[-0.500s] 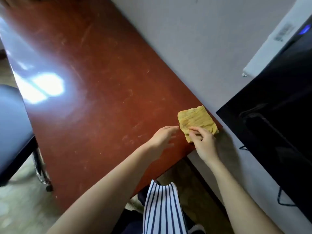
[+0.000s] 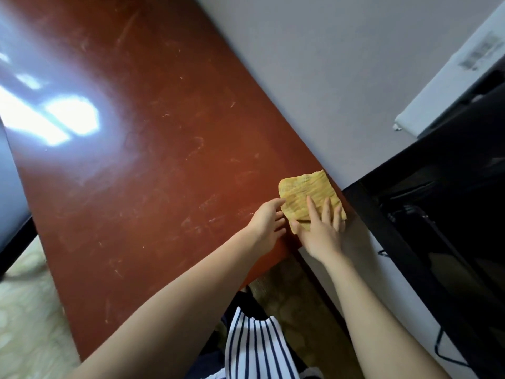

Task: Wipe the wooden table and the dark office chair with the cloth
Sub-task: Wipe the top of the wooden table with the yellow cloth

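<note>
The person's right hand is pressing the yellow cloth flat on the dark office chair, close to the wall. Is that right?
Not quite. The yellow cloth lies on the wooden table, near its corner by the wall, not on the dark office chair, which stands off to the left. The head view shows this. The right hand does press it flat, fingers straight.
</note>
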`<state>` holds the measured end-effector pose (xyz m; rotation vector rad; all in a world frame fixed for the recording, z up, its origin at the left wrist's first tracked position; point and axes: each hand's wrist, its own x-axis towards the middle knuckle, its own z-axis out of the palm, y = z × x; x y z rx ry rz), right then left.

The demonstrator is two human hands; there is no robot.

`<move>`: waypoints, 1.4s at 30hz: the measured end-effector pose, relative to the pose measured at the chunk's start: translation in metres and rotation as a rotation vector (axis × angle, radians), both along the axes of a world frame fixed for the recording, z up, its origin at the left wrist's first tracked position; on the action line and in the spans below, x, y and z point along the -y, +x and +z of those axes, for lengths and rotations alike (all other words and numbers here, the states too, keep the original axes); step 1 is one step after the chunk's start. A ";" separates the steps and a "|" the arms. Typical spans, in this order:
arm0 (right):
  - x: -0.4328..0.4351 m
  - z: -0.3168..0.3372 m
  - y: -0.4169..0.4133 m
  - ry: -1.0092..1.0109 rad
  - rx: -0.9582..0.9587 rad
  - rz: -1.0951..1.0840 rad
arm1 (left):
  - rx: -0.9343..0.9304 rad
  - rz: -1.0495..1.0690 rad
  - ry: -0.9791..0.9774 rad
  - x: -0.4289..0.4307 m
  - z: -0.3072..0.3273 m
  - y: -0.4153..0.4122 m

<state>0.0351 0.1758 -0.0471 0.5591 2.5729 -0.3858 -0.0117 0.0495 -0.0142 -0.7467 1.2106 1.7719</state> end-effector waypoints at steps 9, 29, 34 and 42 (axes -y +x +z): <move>0.028 0.011 0.006 -0.015 0.020 -0.048 | 0.057 0.003 0.019 0.011 0.006 0.003; 0.087 0.005 0.073 -0.617 -0.437 -1.073 | -0.223 -0.182 -0.175 0.119 0.001 0.073; 0.098 0.002 0.076 -0.757 -0.455 -1.237 | -0.331 -0.240 -0.237 0.133 0.010 0.087; 0.151 0.055 0.062 -1.125 -0.596 -1.292 | -0.760 -0.367 -0.327 0.173 0.026 0.099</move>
